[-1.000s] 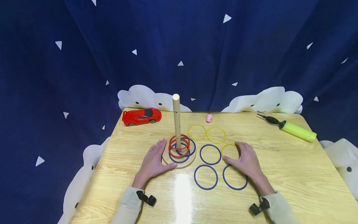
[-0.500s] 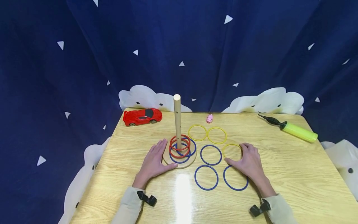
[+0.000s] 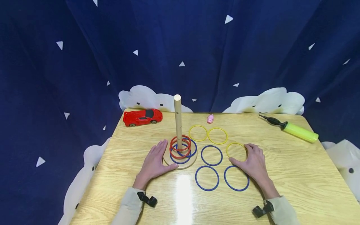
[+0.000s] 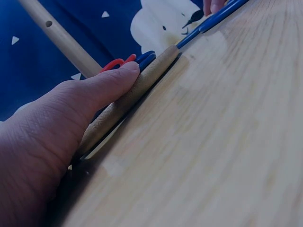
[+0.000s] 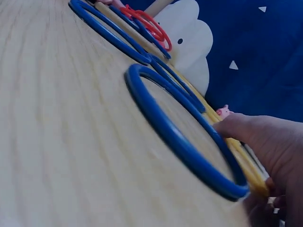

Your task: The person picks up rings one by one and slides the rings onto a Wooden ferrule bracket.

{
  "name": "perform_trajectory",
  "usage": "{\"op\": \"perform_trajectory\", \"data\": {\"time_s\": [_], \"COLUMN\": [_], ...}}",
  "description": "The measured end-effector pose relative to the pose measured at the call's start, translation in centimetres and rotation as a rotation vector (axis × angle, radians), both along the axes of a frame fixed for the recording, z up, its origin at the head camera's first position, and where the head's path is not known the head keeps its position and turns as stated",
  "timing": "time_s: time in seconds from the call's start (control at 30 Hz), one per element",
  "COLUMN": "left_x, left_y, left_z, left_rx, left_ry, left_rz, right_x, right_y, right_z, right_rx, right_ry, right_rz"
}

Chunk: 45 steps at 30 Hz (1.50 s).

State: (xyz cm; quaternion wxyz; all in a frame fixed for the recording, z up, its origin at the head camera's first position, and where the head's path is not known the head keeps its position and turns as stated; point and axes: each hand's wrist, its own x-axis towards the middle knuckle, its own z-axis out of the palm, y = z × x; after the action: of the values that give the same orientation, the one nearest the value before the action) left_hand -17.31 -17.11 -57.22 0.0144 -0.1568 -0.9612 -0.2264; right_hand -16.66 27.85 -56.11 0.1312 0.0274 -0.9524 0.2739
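Note:
A wooden ring-toss stand has an upright pole [image 3: 178, 122] on a round base [image 3: 192, 162]. Red rings [image 3: 180, 157] and blue rings [image 3: 180, 162] lie around the foot of its pole. My left hand [image 3: 153, 164] rests against the base, with fairly straight fingers along its left side and the thumb [image 4: 116, 82] on its near edge. My right hand [image 3: 254, 164] holds a yellow ring [image 3: 226, 151] flat on the table by its right side, thumb and fingers spread around it. Part of that ring is hidden. Just below, a blue ring [image 3: 236, 190] lies partly under the right hand.
Two more blue rings lie flat between the hands, one a loose blue ring [image 3: 212, 145]. Two yellow rings [image 3: 198, 125] touch farther back. A red toy car [image 3: 142, 117], a pink pig figure [image 3: 210, 118] and a green hand pump [image 3: 301, 132] are near the table's back edge.
My right hand has moved slightly right, and the yellow ring has slid right with it, away from the nearby blue ring. The left hand and stand have stayed put.

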Motion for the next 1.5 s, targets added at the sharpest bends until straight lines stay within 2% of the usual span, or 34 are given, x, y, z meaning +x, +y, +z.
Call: {"op": "perform_trajectory", "data": {"time_s": [0.13,0.23,0.67,0.93,1.27,1.5], "left_x": [0.1,0.3,0.5,0.2,0.2,0.1], "left_y": [0.0,0.1,0.1,0.1,0.0,0.0], "left_z": [0.0,0.0,0.1,0.2,0.3,0.1], "left_rx": [0.003,0.006,0.011,-0.003,0.003,-0.006], "left_ry": [0.007,0.017,0.008,0.008,-0.008,-0.002], "left_rz": [-0.002,-0.004,0.000,0.000,0.004,0.006], "right_x": [0.1,0.0,-0.4,-0.8,-0.9,-0.8], "right_y": [0.5,0.9,1.5,1.8,1.7,1.3], "right_z": [0.6,0.7,-0.6,-0.9,-1.0,-0.8], "right_rx": [0.017,0.025,0.031,0.007,0.017,-0.025], "right_ry": [-0.072,-0.087,0.022,0.060,0.144,0.136], "right_rz": [0.031,0.054,0.071,0.107,0.098,0.112]}}
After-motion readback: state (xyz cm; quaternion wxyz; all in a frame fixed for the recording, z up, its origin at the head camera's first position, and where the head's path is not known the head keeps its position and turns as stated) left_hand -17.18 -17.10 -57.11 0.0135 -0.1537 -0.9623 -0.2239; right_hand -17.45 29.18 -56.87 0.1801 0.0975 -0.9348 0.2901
